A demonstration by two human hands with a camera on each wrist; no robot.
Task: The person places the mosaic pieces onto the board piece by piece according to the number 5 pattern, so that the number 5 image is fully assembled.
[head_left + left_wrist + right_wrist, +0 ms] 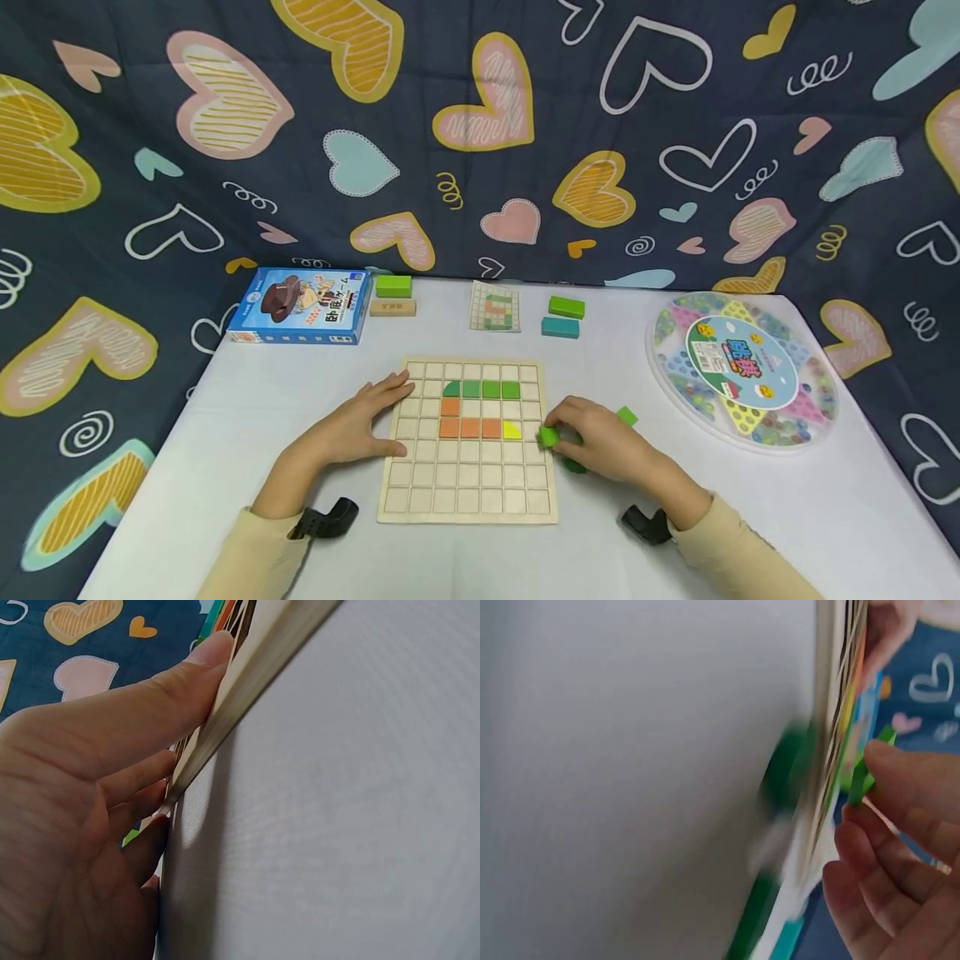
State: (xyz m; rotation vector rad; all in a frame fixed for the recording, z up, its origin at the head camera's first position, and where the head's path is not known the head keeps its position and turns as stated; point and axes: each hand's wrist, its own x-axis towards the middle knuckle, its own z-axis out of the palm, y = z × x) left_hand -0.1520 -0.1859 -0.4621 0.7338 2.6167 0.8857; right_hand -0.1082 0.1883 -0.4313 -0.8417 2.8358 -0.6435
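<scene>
A wooden grid board [465, 500] lies at the middle of the table, bearing a row of green tiles [491, 389], several orange tiles [470, 427] and one yellow tile [512, 430]. My left hand [352, 429] rests along the board's left edge, thumb and fingers spread; the left wrist view shows its thumb [172, 694] against the rim. Just off the board's right edge, my right hand [603, 442] pinches a small green tile [548, 437] between thumb and fingertips. A dark green piece [575, 467] lies partly hidden beneath that hand, and a light green tile [627, 416] beyond it.
A blue game box [300, 304] stands back left, beside a green block [393, 287] and a wooden block [393, 308]. Behind the board lie a pattern card [495, 307], another green block [566, 307] and a teal block [560, 327]. A round marble-game case [742, 371] sits right.
</scene>
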